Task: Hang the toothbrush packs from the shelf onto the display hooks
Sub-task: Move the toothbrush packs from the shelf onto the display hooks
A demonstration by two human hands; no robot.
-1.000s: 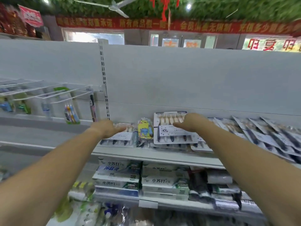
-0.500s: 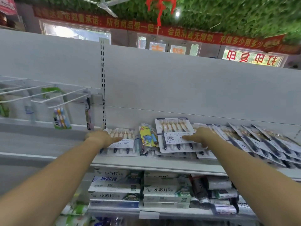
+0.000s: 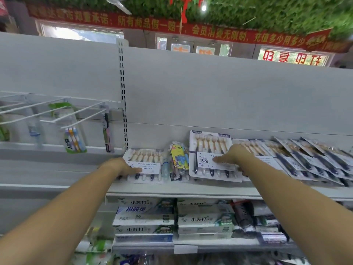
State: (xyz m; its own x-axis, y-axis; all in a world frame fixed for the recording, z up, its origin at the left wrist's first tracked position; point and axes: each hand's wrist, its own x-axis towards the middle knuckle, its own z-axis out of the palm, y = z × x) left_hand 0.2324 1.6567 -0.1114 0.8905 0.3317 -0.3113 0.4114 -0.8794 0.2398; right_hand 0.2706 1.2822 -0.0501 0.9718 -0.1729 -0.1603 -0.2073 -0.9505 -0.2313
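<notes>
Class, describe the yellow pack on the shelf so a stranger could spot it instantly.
Find the white shelf above the toothpaste boxes. Near its left end lie the left wide pack, under the left hand, and the right wide pack, under the right hand; the yellow pack sits between them. It alone is narrow, bright yellow, with a blue cartoon figure.

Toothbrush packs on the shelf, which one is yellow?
The small pack between the left multi-pack and the larger multi-pack; only it is yellow, the others are white cards with dark-handled brushes.
</notes>
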